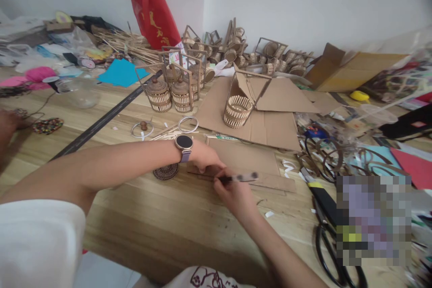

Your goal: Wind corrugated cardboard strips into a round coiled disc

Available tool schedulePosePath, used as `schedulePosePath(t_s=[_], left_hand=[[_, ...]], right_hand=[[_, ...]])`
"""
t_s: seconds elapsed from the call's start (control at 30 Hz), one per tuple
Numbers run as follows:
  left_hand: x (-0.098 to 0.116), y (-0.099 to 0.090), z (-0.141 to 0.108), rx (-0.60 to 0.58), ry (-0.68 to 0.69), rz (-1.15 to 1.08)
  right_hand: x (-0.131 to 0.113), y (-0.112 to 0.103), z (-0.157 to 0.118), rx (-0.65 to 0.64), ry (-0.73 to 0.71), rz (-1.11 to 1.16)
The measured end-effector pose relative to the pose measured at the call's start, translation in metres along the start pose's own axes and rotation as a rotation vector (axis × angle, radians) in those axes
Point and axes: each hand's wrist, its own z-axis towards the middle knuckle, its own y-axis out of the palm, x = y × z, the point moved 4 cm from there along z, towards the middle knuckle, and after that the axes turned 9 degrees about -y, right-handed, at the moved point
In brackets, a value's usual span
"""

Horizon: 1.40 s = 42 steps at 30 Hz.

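Note:
My right hand (236,195) is closed around a pen (241,177), its tip end hidden between the fingers. Just left of it, my left hand (207,157), with a watch (184,143) on the wrist, bends its fingers down and holds a narrow cardboard strip (275,182) against the table. Behind the strip lies a flat cardboard piece (249,155). A dark round woven disc (166,171) rests under my left wrist. Farther back, a slatted bamboo basket (238,111) with a tall handle stands on larger cardboard (270,128).
Lidded baskets (158,94) stand left of centre, near a long dark strip (108,119). Black scissors (326,252) and a utility knife (326,202) lie at right. A red bag (151,13) leans on the wall. Another person's hand (8,126) shows at the left edge.

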Motion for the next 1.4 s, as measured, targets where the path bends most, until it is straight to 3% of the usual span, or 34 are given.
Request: schedulePosePath(t_s=[0.1, 0.17, 0.23, 0.27, 0.33, 0.53, 0.73, 0.87, 1.0, 1.2, 1.4], left_hand=[[-0.002, 0.001, 0.001, 0.008, -0.022, 0.002], [-0.002, 0.002, 0.001, 0.020, -0.037, 0.001], [-0.001, 0.002, 0.000, 0.040, -0.053, 0.003], [0.000, 0.002, -0.001, 0.052, -0.061, 0.006], [0.002, 0.002, -0.006, 0.075, -0.076, 0.015], [0.008, 0.008, -0.023, 0.169, -0.122, 0.037], [0.021, 0.018, -0.023, 0.421, -0.186, 0.078], [0.025, 0.020, -0.011, 0.504, -0.176, 0.120], [0.018, 0.014, 0.000, 0.567, -0.222, 0.151], [0.026, 0.009, -0.002, 0.698, -0.368, 0.155], [0.063, 0.035, -0.006, 0.693, -0.303, 0.103]], right_hand=[[0.005, -0.040, -0.004, 0.039, -0.028, -0.054], [0.013, -0.067, -0.001, 0.052, -0.020, -0.243], [0.029, -0.084, 0.006, -0.102, 0.084, -0.580], [0.039, -0.089, 0.010, -0.228, 0.150, -0.766], [0.055, -0.097, 0.021, -0.266, 0.214, -0.870], [0.073, -0.097, 0.035, -0.320, 0.223, -0.895], [0.069, -0.135, -0.010, -0.232, 0.265, -0.861], [0.073, -0.175, -0.062, -0.145, 0.342, -0.778], [0.079, -0.200, -0.108, -0.066, 0.439, -0.719], [0.078, -0.197, -0.149, -0.012, 0.518, -0.647], [0.072, -0.187, -0.145, -0.025, 0.457, -0.713]])
